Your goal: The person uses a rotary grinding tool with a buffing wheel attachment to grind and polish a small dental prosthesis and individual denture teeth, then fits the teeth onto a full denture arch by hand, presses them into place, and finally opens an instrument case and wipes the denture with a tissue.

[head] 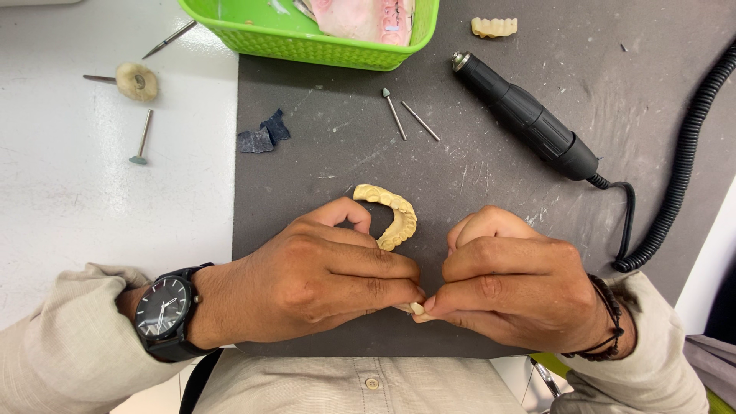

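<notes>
Two hands meet over the dark grey mat (322,153) on the table (92,199). Left hand (322,280) has its grip pressed around a yellow horseshoe-shaped dental arch model (392,215), which curves up past the index finger. Right hand (510,287) has its grip pinched on a small pale piece (416,309) at the point where both sets of fingertips touch. Beyond the hands lie a black handpiece (525,115), two loose burs (406,115) and a green basket (307,38).
</notes>
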